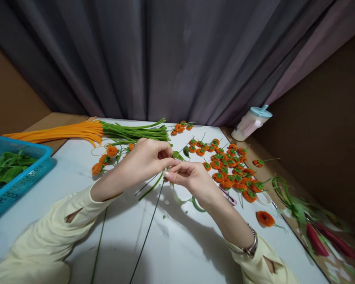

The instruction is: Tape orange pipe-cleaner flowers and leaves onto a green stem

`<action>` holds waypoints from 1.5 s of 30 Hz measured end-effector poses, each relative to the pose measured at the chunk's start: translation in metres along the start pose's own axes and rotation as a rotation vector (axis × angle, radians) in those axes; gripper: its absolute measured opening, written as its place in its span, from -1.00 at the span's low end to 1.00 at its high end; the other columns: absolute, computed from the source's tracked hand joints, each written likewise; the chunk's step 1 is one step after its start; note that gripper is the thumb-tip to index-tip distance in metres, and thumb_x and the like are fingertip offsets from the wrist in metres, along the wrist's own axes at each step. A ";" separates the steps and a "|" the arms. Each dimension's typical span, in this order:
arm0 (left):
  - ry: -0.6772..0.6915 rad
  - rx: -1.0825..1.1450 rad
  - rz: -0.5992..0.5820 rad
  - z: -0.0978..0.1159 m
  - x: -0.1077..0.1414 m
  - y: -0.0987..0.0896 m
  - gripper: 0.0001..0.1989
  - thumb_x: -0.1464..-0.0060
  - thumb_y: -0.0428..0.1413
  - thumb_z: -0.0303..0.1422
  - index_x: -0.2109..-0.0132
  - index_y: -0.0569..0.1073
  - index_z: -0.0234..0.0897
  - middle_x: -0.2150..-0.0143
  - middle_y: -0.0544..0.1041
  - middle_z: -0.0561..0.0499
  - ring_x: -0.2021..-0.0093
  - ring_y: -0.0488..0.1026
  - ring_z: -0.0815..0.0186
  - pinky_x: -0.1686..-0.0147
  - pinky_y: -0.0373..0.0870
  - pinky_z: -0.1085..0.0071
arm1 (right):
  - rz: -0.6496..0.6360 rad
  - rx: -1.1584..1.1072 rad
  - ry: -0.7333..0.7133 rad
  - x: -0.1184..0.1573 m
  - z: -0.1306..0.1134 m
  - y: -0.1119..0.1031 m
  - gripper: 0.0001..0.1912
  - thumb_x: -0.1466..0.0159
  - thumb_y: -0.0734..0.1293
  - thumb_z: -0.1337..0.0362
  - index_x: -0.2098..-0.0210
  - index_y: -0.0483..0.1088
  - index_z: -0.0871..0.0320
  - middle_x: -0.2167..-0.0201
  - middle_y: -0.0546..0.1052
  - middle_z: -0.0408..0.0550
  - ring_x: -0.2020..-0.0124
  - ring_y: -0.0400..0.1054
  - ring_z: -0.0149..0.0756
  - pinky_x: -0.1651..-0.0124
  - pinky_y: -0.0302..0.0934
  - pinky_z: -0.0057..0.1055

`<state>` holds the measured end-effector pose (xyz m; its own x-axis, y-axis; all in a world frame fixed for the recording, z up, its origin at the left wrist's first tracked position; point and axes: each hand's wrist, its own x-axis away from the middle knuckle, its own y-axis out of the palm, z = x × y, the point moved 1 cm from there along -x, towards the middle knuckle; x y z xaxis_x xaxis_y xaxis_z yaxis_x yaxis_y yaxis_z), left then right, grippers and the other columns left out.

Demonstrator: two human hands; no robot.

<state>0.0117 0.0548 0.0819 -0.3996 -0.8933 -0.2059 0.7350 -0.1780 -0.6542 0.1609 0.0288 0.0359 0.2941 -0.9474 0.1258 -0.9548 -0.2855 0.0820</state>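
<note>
My left hand (136, 167) and my right hand (192, 179) meet over the middle of the white table, fingertips pinched close together. Between them is a long thin dark green stem (146, 239), slanting down toward the near edge. A shorter bright green piece (151, 187) sticks out below my left fingers, and green leaves (177, 155) show just beyond the fingertips. The exact joint is hidden by my fingers. Orange fuzzy pumpkin-shaped pieces with green tops (225, 163) lie in a cluster right of my hands. A few orange ones on stems (105, 159) lie behind my left wrist.
Orange chenille stems (59, 132) and green chenille stems (133, 132) lie at the back. A blue basket (23, 189) of green leaves stands left. On the right are a lidded cup (250, 124), a tape ring (264, 198), a single orange flower (265, 218) and red-handled scissors (316, 240).
</note>
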 end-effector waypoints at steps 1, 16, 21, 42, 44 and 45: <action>0.007 -0.018 -0.002 0.001 0.001 -0.001 -0.85 0.04 0.14 -0.40 0.52 0.46 -0.35 0.60 0.48 0.07 0.55 0.34 0.41 0.57 0.13 0.54 | 0.001 0.009 -0.013 0.000 0.000 0.000 -0.72 0.04 0.52 0.12 0.59 0.46 0.18 0.57 0.44 -0.16 0.49 0.23 -0.41 0.35 0.14 -0.38; -0.096 0.380 0.012 0.009 0.000 0.002 -0.88 0.12 0.20 -0.44 0.56 0.46 -0.34 0.66 0.45 0.10 0.64 0.38 0.43 0.67 0.25 0.58 | -0.205 -0.377 -0.010 -0.018 0.024 -0.002 -0.66 0.22 0.59 0.03 0.64 0.50 0.13 0.57 0.44 -0.11 0.48 0.22 -0.35 0.34 0.13 -0.34; -0.138 0.545 -0.063 0.007 -0.002 0.003 -0.82 0.14 0.28 -0.38 0.55 0.46 -0.34 0.69 0.45 0.10 0.70 0.38 0.42 0.73 0.27 0.57 | -0.172 -0.442 -0.046 -0.025 0.036 0.009 -0.58 0.32 0.59 -0.05 0.67 0.45 0.11 0.66 0.37 -0.14 0.54 0.18 -0.35 0.31 0.17 -0.26; -0.047 0.793 -0.207 0.000 -0.003 0.017 -0.56 0.24 0.37 -0.19 0.67 0.31 -0.34 0.65 0.26 0.12 0.62 0.24 0.48 0.67 0.15 0.54 | -0.580 -0.531 -0.240 -0.028 0.030 0.024 -0.42 0.15 0.50 -0.06 0.91 0.14 0.10 0.93 0.01 -0.25 0.77 0.09 -0.41 0.57 -0.06 -0.40; -0.037 0.873 -0.194 -0.003 -0.003 0.017 -0.54 0.26 0.38 -0.20 0.68 0.29 -0.37 0.64 0.25 0.13 0.63 0.19 0.52 0.67 0.09 0.56 | -0.624 -0.598 -0.314 -0.029 0.028 0.030 -0.46 0.08 0.48 0.02 0.89 0.14 0.11 0.92 0.02 -0.26 0.77 0.06 -0.43 0.60 -0.10 -0.43; -0.037 0.908 -0.192 -0.003 -0.003 0.017 -0.55 0.26 0.38 -0.20 0.68 0.31 -0.37 0.64 0.26 0.13 0.63 0.20 0.53 0.67 0.09 0.56 | -0.629 -0.624 -0.351 -0.029 0.026 0.031 -0.50 0.05 0.47 0.08 0.86 0.16 0.12 0.90 0.03 -0.26 0.77 0.04 -0.45 0.60 -0.11 -0.44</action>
<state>0.0233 0.0560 0.0691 -0.5526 -0.8249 -0.1193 0.8113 -0.5652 0.1496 0.1217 0.0435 0.0088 0.6199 -0.6647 -0.4171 -0.4013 -0.7253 0.5594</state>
